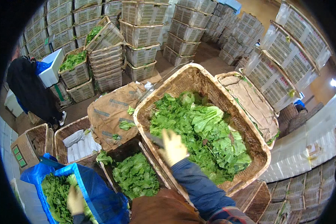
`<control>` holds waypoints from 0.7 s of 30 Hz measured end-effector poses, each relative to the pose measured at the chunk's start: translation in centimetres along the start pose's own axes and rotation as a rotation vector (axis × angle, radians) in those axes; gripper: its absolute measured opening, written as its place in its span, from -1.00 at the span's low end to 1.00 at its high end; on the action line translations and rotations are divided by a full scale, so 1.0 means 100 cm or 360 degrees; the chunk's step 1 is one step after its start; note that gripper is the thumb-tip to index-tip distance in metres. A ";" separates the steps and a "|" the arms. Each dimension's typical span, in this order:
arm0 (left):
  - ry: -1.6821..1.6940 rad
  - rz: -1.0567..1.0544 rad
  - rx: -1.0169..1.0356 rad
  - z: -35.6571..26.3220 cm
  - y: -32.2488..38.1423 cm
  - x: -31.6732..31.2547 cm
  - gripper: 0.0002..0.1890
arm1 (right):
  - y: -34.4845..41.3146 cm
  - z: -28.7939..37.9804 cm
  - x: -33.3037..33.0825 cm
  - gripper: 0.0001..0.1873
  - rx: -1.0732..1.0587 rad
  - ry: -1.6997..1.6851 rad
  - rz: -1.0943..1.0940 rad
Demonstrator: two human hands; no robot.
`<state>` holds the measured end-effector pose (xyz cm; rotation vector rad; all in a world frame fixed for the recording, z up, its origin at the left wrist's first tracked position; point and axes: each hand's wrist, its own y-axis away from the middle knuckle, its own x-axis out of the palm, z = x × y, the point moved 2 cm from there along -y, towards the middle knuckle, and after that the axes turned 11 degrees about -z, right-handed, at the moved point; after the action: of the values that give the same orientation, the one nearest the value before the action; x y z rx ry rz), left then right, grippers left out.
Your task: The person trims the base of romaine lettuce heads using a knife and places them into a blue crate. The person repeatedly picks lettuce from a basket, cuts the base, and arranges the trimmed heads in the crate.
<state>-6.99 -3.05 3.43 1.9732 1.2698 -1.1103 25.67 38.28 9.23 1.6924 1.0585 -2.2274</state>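
Note:
My right hand [172, 148], in a pale yellow glove, is over the left side of a big dirty plastic crate [253, 127]. Blurred by motion, it holds a knife [154, 140] whose dark blade points left. Loose heads of green leaf lettuce [196, 131] fill the crate's bottom. My left hand [75, 200], gloved the same way, is down at the lettuce [54, 193] in a box lined with blue plastic film [99, 193]. Pale lettuce lies beside its fingers; blur hides whether they grip any. Between both stands a lower crate of lettuce [137, 175].
Brown paper [112, 112] with lettuce scraps lies beyond the crate. White rolls [79, 145] fill another crate. A person in black [33, 89] stands at far left by a white foam box [51, 70]. Tall crate stacks [142, 25] rise behind; more [285, 56] stand right.

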 end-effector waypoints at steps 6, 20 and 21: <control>0.1104 0.1097 0.0634 -0.278 0.058 0.177 -0.37 | -0.025 -0.102 0.033 -0.45 0.0519 -0.0383 0.0288; 0.0934 0.0311 0.1447 -0.496 0.029 0.264 -0.02 | 0.121 -0.104 0.011 -0.37 0.2104 -0.2327 -0.0193; 0.0845 0.0271 0.1751 -0.542 0.039 0.275 0.06 | 0.123 -0.120 0.001 -0.37 0.2007 -0.2313 -0.0288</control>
<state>21.47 50.61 7.80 3.2793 0.6752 -1.4048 41.36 36.54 2.39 -0.4216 -0.6758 -3.2435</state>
